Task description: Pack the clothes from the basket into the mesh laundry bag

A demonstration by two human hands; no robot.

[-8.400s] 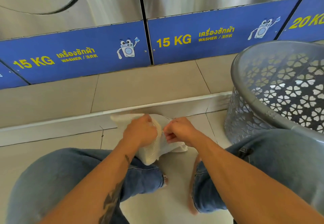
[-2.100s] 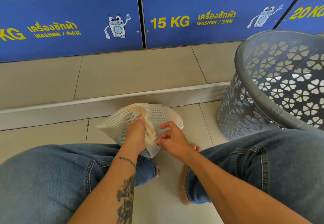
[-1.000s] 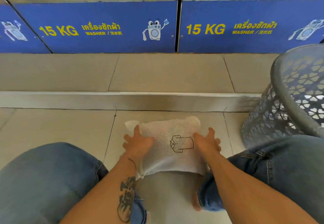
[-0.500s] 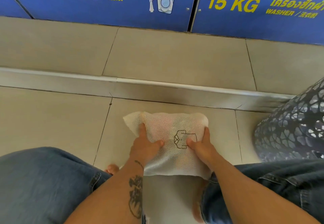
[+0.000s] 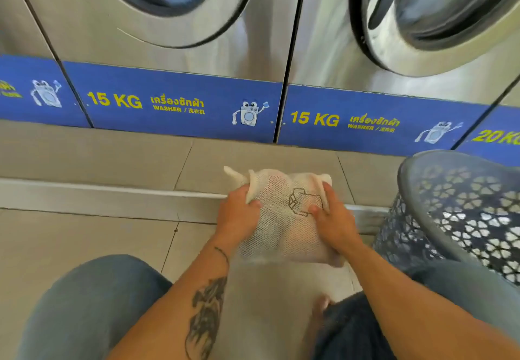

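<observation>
The white mesh laundry bag (image 5: 282, 227) is full and bulging, with a small shirt drawing on its front. I hold it up off the tiled floor between my knees. My left hand (image 5: 237, 216) grips its left side, and my right hand (image 5: 333, 221) grips its right side with the fingers over the drawing. Pale clothes show faintly through the mesh. The grey plastic laundry basket (image 5: 416, 179) with flower-shaped holes stands at my right; I see no clothes inside the part that shows.
Steel front-loading washers (image 5: 174, 7) with blue "15 KG" panels (image 5: 168, 103) line the far side, on a raised tiled step (image 5: 112, 190). My knees in blue jeans (image 5: 84, 309) frame the floor in front of me.
The bag has come up off the floor, held by both hands at its sides. My view has tilted upward, so the washer doors now show.
</observation>
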